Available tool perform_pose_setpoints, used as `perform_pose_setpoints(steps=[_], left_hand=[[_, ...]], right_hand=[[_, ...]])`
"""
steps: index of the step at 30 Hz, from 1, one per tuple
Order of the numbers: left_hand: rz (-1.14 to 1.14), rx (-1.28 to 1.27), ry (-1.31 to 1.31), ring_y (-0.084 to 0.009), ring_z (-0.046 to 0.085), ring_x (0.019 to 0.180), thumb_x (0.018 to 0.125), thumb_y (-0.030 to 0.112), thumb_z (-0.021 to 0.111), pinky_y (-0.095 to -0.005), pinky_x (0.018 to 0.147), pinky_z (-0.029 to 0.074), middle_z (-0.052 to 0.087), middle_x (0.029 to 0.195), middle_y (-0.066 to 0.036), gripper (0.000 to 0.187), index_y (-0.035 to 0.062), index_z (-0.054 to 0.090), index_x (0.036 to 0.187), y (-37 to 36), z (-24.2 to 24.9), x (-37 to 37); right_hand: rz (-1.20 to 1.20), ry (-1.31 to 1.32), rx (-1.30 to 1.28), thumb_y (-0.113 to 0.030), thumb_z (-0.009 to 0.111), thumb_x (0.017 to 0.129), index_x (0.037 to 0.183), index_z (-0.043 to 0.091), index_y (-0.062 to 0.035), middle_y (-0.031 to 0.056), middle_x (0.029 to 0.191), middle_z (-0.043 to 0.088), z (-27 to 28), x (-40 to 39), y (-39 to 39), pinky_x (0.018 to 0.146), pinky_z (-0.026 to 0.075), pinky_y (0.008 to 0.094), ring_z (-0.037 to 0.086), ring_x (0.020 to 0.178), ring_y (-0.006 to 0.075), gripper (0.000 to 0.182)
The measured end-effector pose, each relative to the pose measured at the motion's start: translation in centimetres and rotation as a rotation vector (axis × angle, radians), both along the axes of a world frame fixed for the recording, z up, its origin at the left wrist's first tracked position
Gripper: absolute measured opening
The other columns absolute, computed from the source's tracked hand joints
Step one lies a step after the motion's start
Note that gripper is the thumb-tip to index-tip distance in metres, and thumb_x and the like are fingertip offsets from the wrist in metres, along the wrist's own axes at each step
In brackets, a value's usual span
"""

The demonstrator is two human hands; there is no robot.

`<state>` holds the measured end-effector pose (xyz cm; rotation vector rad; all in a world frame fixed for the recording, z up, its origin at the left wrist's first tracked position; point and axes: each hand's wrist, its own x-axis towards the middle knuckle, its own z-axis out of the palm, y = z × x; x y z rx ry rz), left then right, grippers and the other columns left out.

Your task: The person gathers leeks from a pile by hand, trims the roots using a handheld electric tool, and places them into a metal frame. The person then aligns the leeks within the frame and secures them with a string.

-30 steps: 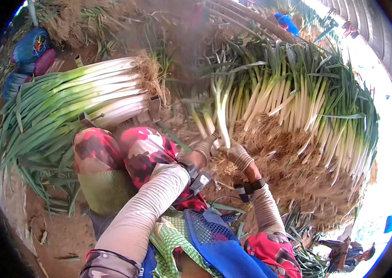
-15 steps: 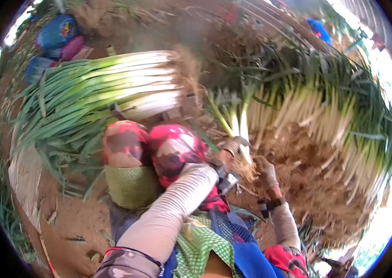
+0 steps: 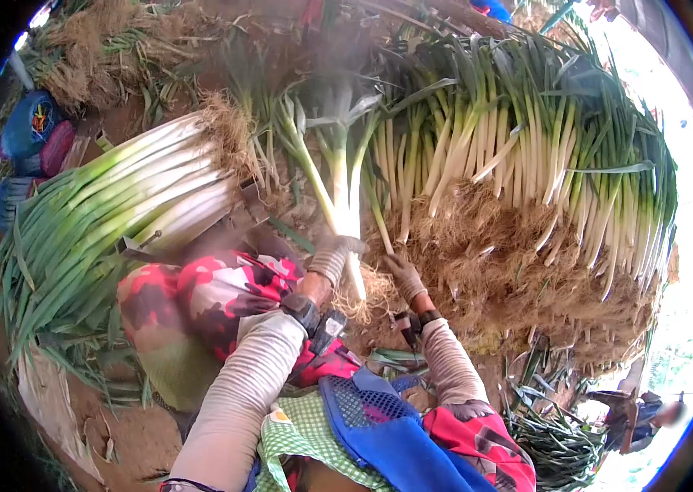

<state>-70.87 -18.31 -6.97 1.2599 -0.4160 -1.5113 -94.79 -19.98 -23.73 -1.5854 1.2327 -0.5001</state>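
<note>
Shifted to single leek (image 3: 381, 227): my right hand (image 3: 405, 277), grip unclear. My left hand (image 3: 333, 254) clasps leeks (image 3: 341, 184) above roots (image 3: 374, 290), apparently keeping them bunched.

The floor (image 3: 129, 435) is bare brown earth, strewn with scraps of leaf. On its right side lies a broad bank of leeks (image 3: 510, 148), roots toward the near side, green tops toward the far. At left, a frame (image 3: 253, 199) carries a leek bundle (image 3: 133, 176), roots to the right. Blue-and-pink bags (image 3: 31, 131) sit far left; a pale sheet (image 3: 50, 402) lies near left, cut leaves (image 3: 556, 435) near right.
</note>
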Motion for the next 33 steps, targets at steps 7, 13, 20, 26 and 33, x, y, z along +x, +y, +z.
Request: perform_pose_setpoints(steps=[7,13,20,26,33], left_hand=[[0.043,-0.033,-0.135,-0.0248,0.061,0.070,0.051,-0.002,0.077,-0.0334,0.063,0.053,0.061,0.081,-0.011,0.060,-0.0015,0.051,0.105,0.7,-1.5,-2.2],[0.012,-0.049,-0.703,-0.0306,0.064,0.079,0.060,0.011,0.075,-0.0392,0.069,0.053,0.063,0.088,-0.017,0.067,0.0040,0.045,0.119,-1.0,-3.0,-2.1],[0.102,-0.098,-1.229,-0.0392,0.060,0.087,0.070,0.007,0.061,-0.0418,0.076,0.050,0.062,0.091,-0.017,0.052,0.0055,0.048,0.121,-2.2,-3.3,-1.2],[-0.053,-0.123,-0.315,-0.0159,0.062,0.079,0.062,-0.006,0.073,-0.0289,0.062,0.054,0.063,0.093,-0.006,0.062,0.0068,0.045,0.116,-1.4,0.3,-1.5],[0.054,-0.111,-0.298,-0.0166,0.064,0.074,0.061,0.003,0.077,-0.0296,0.068,0.054,0.066,0.083,-0.005,0.055,0.0069,0.049,0.108,-2.0,2.4,-1.9]], right_hand=[[0.428,0.172,-0.536,-0.012,0.058,0.089,0.124,0.048,0.0006,0.0069,0.116,0.058,9.1,9.7,-7.5,0.100,0.039,0.0313,0.051,0.113,0.0183,0.039],[-0.102,-0.851,0.457,-0.011,0.064,0.085,0.132,0.041,0.0028,0.0097,0.121,0.057,13.9,13.4,-8.2,0.093,0.044,0.0317,0.056,0.105,0.0197,0.054],[-0.099,-0.564,0.250,-0.018,0.053,0.092,0.123,0.050,-0.0003,0.0137,0.110,0.059,1.5,13.1,-12.0,0.083,0.046,0.0296,0.056,0.099,0.0198,0.035],[-0.235,0.535,0.076,-0.030,0.064,0.077,0.112,0.061,-0.0047,0.0217,0.095,0.065,1.8,7.6,-12.7,0.083,0.048,0.0407,0.060,0.099,0.0363,0.044],[-0.341,0.754,-0.081,-0.038,0.063,0.075,0.120,0.054,-0.0028,0.0266,0.119,0.056,-3.5,1.9,-13.8,0.084,0.049,0.0449,0.057,0.106,0.0393,0.058]])
